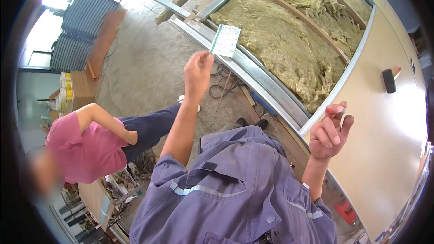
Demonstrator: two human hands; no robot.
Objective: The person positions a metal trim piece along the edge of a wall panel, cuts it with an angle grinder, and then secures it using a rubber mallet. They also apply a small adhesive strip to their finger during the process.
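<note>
My left hand [197, 74] is raised, pinching the lower left corner of a small white label sheet [226, 41] with a green edge and rows of print. Behind the sheet runs the metal edge of a panel frame [266, 90] filled with yellow-green mineral wool [285, 40]. My right hand [327, 133] is lifted beside the near corner of the frame, over a pale board. Its fingers are curled, the thumb apart. A small grey and reddish spot shows at a fingertip; I cannot make out what it is.
A black block-shaped object [389, 80] lies on the pale board [361, 167] at right. A person in a pink shirt [90, 147] stands close at left. Corrugated dark sheets [83, 27] are stacked at the far left, near white buckets [66, 90]. Cables [221, 86] lie on the floor.
</note>
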